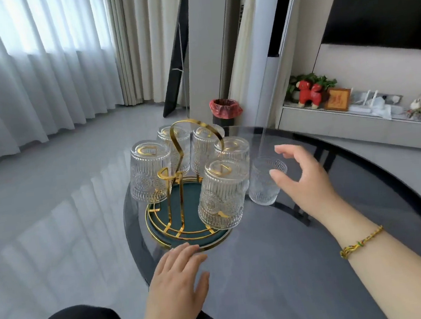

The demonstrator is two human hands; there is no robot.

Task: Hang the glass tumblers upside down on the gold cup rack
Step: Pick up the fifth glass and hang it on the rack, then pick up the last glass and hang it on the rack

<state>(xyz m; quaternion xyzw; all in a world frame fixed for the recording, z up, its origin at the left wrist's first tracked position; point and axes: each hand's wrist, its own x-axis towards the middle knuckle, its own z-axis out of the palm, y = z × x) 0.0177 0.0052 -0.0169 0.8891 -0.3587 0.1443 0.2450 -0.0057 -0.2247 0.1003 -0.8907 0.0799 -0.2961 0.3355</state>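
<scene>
Now five glass tumblers are hanging upside down on the gold cup rack [174, 147], which is standing on a round teal tray [191, 213] at the centre of the frame, near the left edge of a dark glass table [279, 256]. The nearest hung tumbler [221, 194] is sitting at centre, tilted toward the camera, with the others [149, 171] ringing the rack's looped handle behind it. One open peg [164, 174] is showing at the front left of the rack. A sixth tumbler [264, 179] is standing upright on the table just right of the tray, touching nothing that can be made out. The right hand [302, 178] is hovering just beside it at centre right, fingers spread and curved, thumb and forefinger apart, gripping nothing. A gold bracelet [361, 242] is circling that wrist. The left hand [178, 279] is lying flat at lower centre, fingers loosely splayed, its fingertips [187, 247] touching the near rim of the tray.
</scene>
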